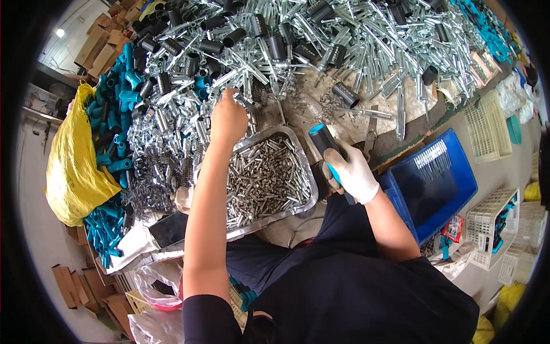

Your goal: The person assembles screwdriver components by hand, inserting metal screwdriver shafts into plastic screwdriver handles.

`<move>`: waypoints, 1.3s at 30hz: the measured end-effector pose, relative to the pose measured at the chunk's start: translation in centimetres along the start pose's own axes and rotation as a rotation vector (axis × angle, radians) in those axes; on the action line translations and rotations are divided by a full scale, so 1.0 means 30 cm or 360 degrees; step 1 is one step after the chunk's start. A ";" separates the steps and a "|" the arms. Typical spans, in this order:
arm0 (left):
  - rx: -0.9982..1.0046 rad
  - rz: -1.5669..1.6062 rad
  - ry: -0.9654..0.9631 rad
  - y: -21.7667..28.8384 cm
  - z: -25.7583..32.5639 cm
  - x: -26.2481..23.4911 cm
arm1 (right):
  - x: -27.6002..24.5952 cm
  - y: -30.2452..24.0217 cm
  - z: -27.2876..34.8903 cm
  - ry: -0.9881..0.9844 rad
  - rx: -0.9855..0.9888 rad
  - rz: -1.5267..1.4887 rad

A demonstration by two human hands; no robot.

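My left hand [229, 119], bare, reaches over the heap of small shiny metal sleeves [175, 123] left of centre. Its fingers are bent together at the near side of the pile, and what they hold, if anything, is hidden. My right hand [356, 175], in a white glove with greyish fingertips, is closed round a black cylinder [324, 141] with a teal rim and teal parts below. The cylinder tilts up and to the left. Between my forearms sits a metal tray [310, 179] full of short metal pins [260, 186]. Thin springs [157, 172] lie left of it.
Long metal rods [366, 34] and black sleeves [278, 47] cover the far table. Teal T-shaped parts [117, 114] and a yellow sack [71, 160] lie at the left. At the right are a blue bin [465, 166] and plastic crates [487, 123]. A white glove [183, 199] lies left of the tray.
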State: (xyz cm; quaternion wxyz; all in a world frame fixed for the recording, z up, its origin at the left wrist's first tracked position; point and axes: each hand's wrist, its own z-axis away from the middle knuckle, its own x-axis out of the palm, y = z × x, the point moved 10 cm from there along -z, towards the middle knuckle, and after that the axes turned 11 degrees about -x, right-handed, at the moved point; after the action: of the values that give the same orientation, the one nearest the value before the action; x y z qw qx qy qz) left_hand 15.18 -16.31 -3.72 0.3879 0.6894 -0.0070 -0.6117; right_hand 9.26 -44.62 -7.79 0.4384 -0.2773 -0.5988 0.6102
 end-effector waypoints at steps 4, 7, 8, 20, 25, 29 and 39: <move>0.0043 -0.0212 0.0162 0.053 0.037 -0.046 | -0.012 0.006 -0.006 0.0004 -0.0018 -0.0027; -0.0240 0.0769 -0.0158 0.018 0.030 -0.051 | -0.010 0.002 0.000 0.0004 -0.0023 -0.0013; -0.0244 0.0770 -0.0160 0.025 0.032 -0.054 | -0.009 0.004 0.004 0.0003 -0.0019 -0.0011; 0.0569 0.0295 -0.0048 0.380 0.260 -0.103 | 0.009 0.002 -0.001 -0.0075 -0.0020 0.0008; 0.0937 -0.0142 -0.0111 0.470 0.372 0.031 | 0.023 -0.030 0.014 -0.0108 -0.0156 0.0179; 0.0924 -0.0288 -0.0019 0.469 0.391 0.103 | 0.012 -0.019 0.031 0.0043 -0.0154 0.0190; -0.0012 0.0411 0.0553 -0.099 -0.070 -0.553 | -0.001 0.005 0.016 0.0094 -0.0141 0.0188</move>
State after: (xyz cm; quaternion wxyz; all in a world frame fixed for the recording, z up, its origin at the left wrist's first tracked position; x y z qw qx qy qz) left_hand 11.42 -5.10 8.47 0.4610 0.7764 -0.0260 -0.4290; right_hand 8.81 -44.87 -7.86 0.4063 -0.3491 -0.5946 0.5996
